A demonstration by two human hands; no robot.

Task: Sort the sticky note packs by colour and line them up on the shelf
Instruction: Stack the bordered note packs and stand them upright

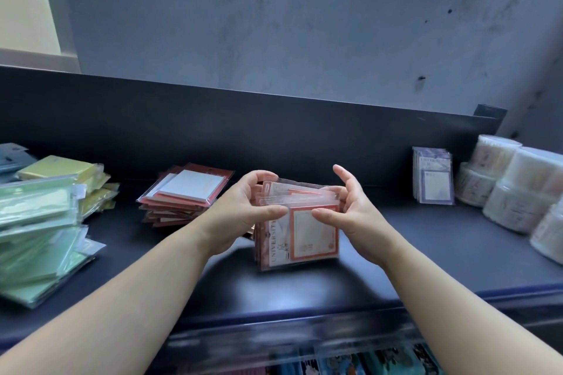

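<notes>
A bundle of red-bordered sticky note packs in clear plastic sleeves (pixel 304 240) stands on edge on the dark blue shelf (pixel 411 240), just right of a flat stack of red packs (pixel 182 195). The left hand (pixel 240 213) and right hand (pixel 353 213) bracket its upper corners. Each grip is part-closed on the bundle, thumb on the front face and fingers curled over the top edge (the right forefinger is lifted clear). The packs look light and fairly stiff, but the glossy sleeves will likely slide on one another and fan out, as the uneven top edges suggest. Squeezing both side edges, lower down, should keep them square.
</notes>
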